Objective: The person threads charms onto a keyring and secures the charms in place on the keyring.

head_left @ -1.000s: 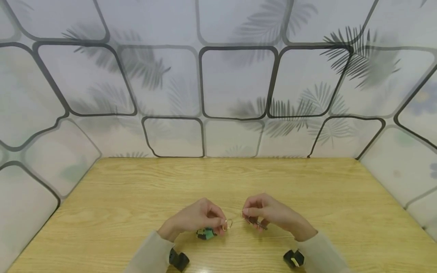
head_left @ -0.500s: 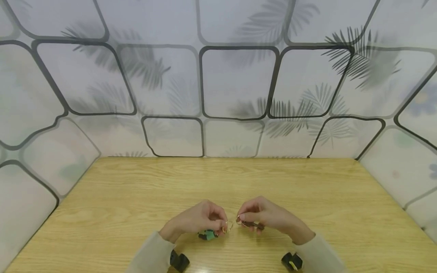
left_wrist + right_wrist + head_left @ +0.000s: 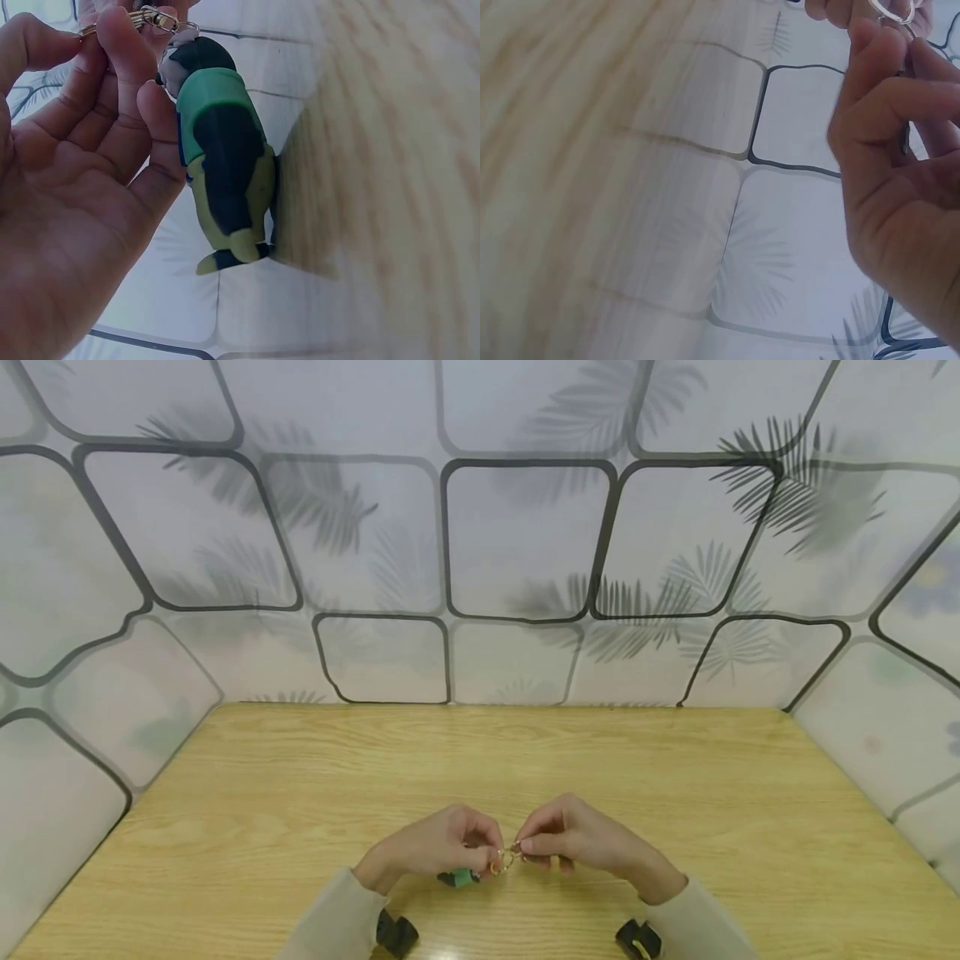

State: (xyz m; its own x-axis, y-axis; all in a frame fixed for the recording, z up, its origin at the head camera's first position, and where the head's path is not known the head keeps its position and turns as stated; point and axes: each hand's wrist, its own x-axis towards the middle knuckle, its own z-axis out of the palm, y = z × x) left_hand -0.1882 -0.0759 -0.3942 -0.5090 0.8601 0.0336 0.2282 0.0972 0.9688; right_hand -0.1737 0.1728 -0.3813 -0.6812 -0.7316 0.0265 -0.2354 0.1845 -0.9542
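Observation:
My left hand (image 3: 438, 842) pinches the gold key ring (image 3: 508, 860) of a keychain between thumb and fingers. From its clasp hangs a figurine (image 3: 225, 142) with a green top, dark back and yellowish legs, below the left fingers and close to the tabletop. Opposite it, my right hand (image 3: 588, 843) holds a slim dark key (image 3: 904, 139), mostly hidden by the fingers. The right fingertips are right at the gold ring, and the two hands nearly meet low in the middle of the head view.
Both hands work just over a light wood table (image 3: 375, 760). Panels (image 3: 525, 543) with a leaf and dark-outline pattern stand around its back and sides. A black wrist device (image 3: 396, 933) sits under the left sleeve, another black device (image 3: 637, 938) under the right.
My right hand has moved left with the key, closing the gap to the gold ring. The left hand has shifted only slightly, still pinching the ring.

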